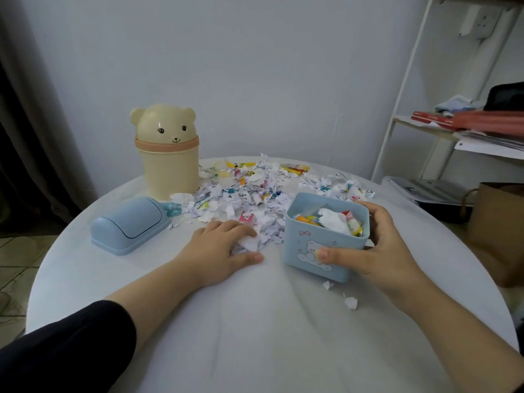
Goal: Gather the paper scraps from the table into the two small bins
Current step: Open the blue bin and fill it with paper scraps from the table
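White and coloured torn paper scraps [249, 191] lie heaped across the far half of the round white table [255, 336], reaching its far edge. The left hand [224, 245] lies palm down at the near edge of that heap, fingers curled shut over a small clump of white scraps with the thumb pressed against the tabletop. Just beside it, the right hand [380, 251] is clamped around the small square pale blue plastic bin with a bear print [326, 245], thumb on its near face and fingers on its far side; the bin sits tilted and open, holding white crumpled paper and orange and yellow bits. A few stray white scraps lie near the table's middle, just below this bin. Its pale blue domed lid [130, 225] lies on the table toward the left edge. Behind the lid stands a cream bear-headed plastic bin [167, 154], closed, touching the heap's left fringe
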